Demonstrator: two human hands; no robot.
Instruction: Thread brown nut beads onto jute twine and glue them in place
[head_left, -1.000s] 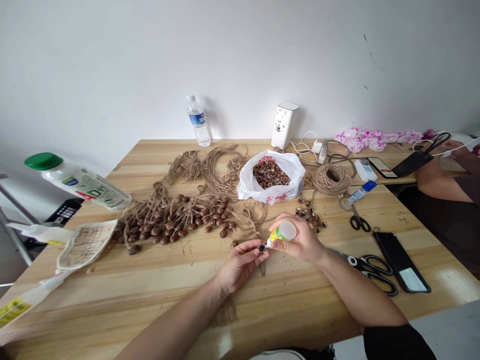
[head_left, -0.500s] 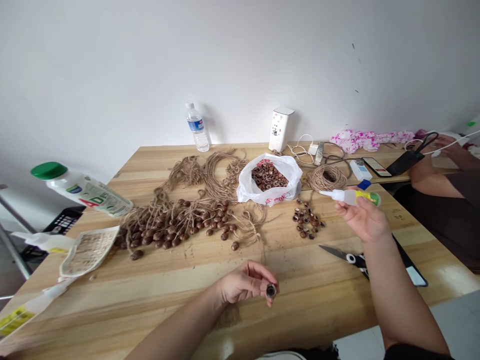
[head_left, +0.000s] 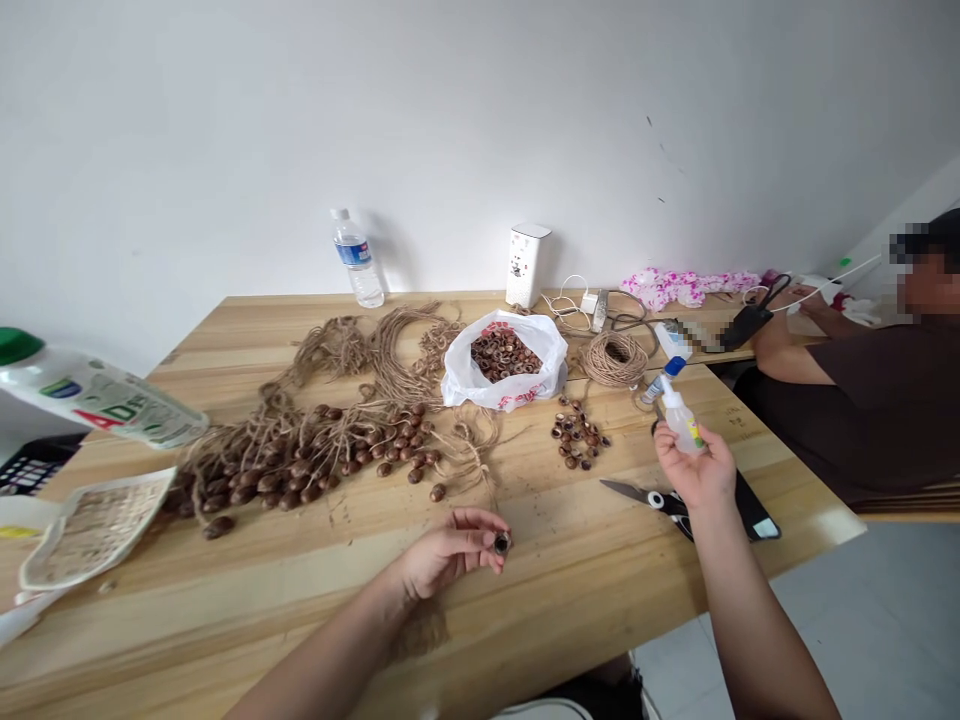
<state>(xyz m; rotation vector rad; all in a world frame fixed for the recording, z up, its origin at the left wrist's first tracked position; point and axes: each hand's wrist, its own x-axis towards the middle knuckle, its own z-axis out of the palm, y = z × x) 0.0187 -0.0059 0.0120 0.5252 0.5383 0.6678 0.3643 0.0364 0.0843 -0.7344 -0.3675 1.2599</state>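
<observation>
My left hand (head_left: pixel 450 552) pinches a hollow brown nutshell (head_left: pixel 502 543) between thumb and fingers, its dark opening facing me, above the front of the table. Further right, my right hand (head_left: pixel 701 475) is closed around a small white glue bottle (head_left: pixel 681 425) with its nozzle tilted upward. Loose nutshells (head_left: pixel 581 440) lie left of the right hand. Scissors (head_left: pixel 637 492) and a dark phone (head_left: pixel 757 508) lie beneath and beside it. Behind my left hand spreads a heap of brown nuts on twine (head_left: pixel 292 480).
A white plastic bag (head_left: pixel 551 372) of shells stands mid-table, beside a twine coil (head_left: pixel 613 360). A water bottle (head_left: pixel 360 270) and a white box (head_left: pixel 527 268) stand by the wall. At left are a large bottle (head_left: pixel 120 400) and a woven tray (head_left: pixel 97 540). A person (head_left: pixel 885 400) sits at right.
The view has turned right, showing more of the other person. My right hand has tilted the glue bottle from nearly level to nozzle-up. My left hand still holds the nutshell.
</observation>
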